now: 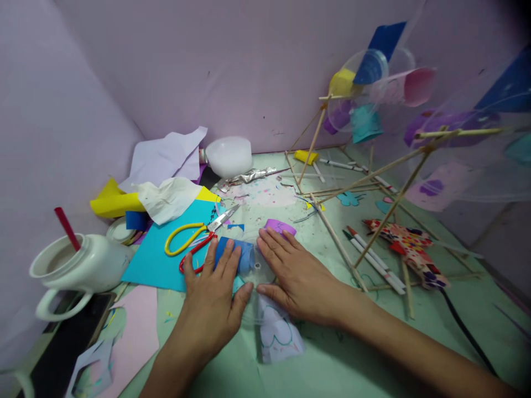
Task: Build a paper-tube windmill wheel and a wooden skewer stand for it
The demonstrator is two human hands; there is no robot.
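A clear plastic disc (254, 312) lies flat on the table, with paper pieces around its edge. These are a blue paper roll (245, 255), a purple one (279, 225) and a white one with a green heart drawn on it (279, 334). My left hand (218, 290) rests with spread fingers over the disc's left side, its fingertips on the blue roll. From the right, my right hand (296, 271) lies flat over the disc, fingers stretched out, partly hiding it. Scissors (209, 229) with yellow and red handles lie just beyond my left fingertips.
A stick frame (336, 243) holding a wheel of clear discs and coloured paper cups (365, 122) stands at right. Markers (375, 260) and a patterned glue gun (410, 249) lie beneath. At left are turquoise paper (153, 260), a white mug (95, 260) and paper scraps (139, 331).
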